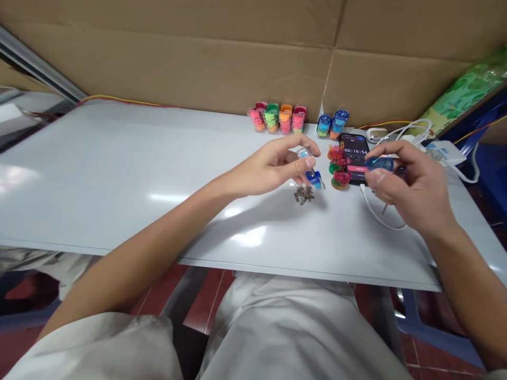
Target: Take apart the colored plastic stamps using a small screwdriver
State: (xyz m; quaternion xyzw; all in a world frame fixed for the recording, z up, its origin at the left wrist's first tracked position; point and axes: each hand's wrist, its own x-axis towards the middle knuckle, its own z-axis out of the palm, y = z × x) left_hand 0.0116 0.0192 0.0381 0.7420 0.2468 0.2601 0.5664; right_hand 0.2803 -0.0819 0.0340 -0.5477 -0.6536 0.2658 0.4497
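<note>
My left hand point(283, 166) is closed around a small blue-and-clear plastic piece point(314, 178), pinched between thumb and fingers above the table. Just below it lies a little pile of small flat metal pieces point(304, 195). On the right, my right hand point(414, 182) grips a translucent blue plastic piece point(381, 163), slightly blurred, near the phone. A thin rod shows under that hand; what it belongs to I cannot make out. Between my hands sit several translucent red, green and orange plastic pieces point(339, 168) in a short column.
At the back of the white table point(119, 174) stand pink, green and orange plastic items point(279, 117) in a row, with two blue ones point(332, 124) beside them. A phone point(354, 145) shows a running timer. White cables point(386, 227) and an earphone case point(377, 135) are at right.
</note>
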